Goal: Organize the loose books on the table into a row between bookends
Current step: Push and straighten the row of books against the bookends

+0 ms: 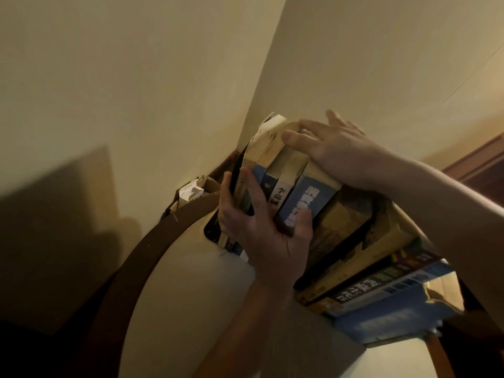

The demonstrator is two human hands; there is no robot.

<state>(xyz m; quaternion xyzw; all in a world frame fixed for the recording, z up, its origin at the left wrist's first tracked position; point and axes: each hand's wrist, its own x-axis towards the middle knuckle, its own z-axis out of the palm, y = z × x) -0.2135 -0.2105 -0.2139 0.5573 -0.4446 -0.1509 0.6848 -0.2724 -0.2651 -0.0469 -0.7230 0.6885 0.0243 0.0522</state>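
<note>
Round table (brown-rimmed) bears a row of books

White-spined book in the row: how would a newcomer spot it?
On the round white table with a brown rim, a leaning row of books stands by the wall corner. In the bunch the left hand grips, the white-spined book sits between a dark blue spine and a wide light blue spine; it alone shows black characters on white.

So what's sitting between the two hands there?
A few upright books: the left hand grips their spines from the front, and the right hand rests on their top edges. The head view shows it.
</note>
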